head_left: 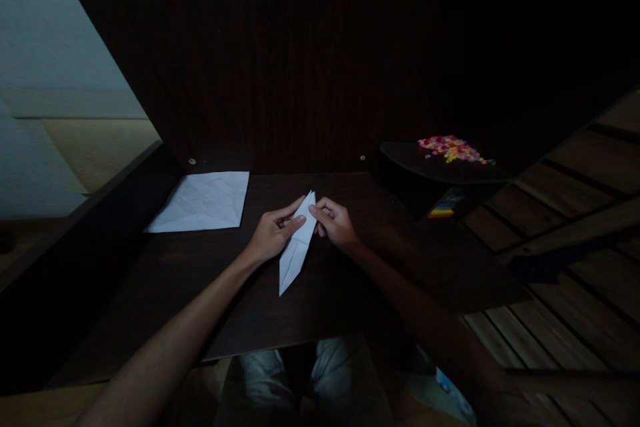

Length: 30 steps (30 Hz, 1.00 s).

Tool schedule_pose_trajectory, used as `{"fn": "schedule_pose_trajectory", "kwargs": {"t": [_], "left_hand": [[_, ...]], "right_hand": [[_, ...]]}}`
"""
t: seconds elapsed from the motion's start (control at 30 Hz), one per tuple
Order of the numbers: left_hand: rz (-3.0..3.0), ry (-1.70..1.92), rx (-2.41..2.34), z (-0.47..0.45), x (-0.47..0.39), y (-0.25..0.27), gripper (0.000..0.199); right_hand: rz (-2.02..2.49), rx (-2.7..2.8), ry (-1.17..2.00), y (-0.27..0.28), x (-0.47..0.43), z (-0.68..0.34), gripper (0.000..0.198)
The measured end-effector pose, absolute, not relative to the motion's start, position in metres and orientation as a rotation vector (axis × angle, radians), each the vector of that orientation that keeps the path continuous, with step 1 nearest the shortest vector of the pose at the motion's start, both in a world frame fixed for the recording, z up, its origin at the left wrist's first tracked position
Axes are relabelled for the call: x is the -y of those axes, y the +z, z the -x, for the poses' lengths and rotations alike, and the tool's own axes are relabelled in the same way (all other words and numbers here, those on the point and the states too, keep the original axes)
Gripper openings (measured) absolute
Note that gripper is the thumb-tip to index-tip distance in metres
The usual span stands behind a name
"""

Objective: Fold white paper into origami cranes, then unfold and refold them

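Note:
A piece of folded white paper (297, 255), long and narrow with pointed ends, is held over the dark desk (260, 327). My left hand (274, 230) grips its left edge, thumb on top and fingers behind. On the right edge, nearer the upper tip, my right hand (336, 221) pinches the same paper between thumb and curled fingers. Creases and a centre slit show on the paper's lower half. To the left lies a flat white sheet (207, 203) with many crease lines.
A dark back panel (280, 67) rises behind the desk, and a low side board (100, 233) runs along the left. On a rounded shelf (425, 170) at right sits a pile of small colourful pieces (453, 148). Wooden slats (575, 320) lie beyond.

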<state>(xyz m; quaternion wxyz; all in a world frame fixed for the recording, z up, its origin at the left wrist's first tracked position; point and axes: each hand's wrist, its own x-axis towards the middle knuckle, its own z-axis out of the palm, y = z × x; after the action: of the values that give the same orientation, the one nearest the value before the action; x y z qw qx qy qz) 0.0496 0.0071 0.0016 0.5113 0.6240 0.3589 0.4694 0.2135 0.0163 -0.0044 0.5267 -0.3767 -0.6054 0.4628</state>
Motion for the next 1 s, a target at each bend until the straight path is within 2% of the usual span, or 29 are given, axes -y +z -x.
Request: {"fn": "schedule_pose_trajectory", "kwargs": {"t": [0.57,0.83,1.0], "left_hand": [[-1.672,1.149,-0.905,-0.0468,-0.0090,-0.0008,0.044],[-1.542,1.184,-0.903,-0.0510,-0.0064,-0.0016,0.057],[-1.691,1.208,-0.906,-0.0498,-0.0064,-0.0003,0.044]], "right_hand": [[0.875,1.518,1.092,-0.0045,-0.0155,-0.2152,0.040],[0.856,1.451,1.158,-0.0076,-0.0168,-0.2159,0.033],[0.838,1.366,1.268,-0.0115,-0.0194,-0.2166,0.027]]}}
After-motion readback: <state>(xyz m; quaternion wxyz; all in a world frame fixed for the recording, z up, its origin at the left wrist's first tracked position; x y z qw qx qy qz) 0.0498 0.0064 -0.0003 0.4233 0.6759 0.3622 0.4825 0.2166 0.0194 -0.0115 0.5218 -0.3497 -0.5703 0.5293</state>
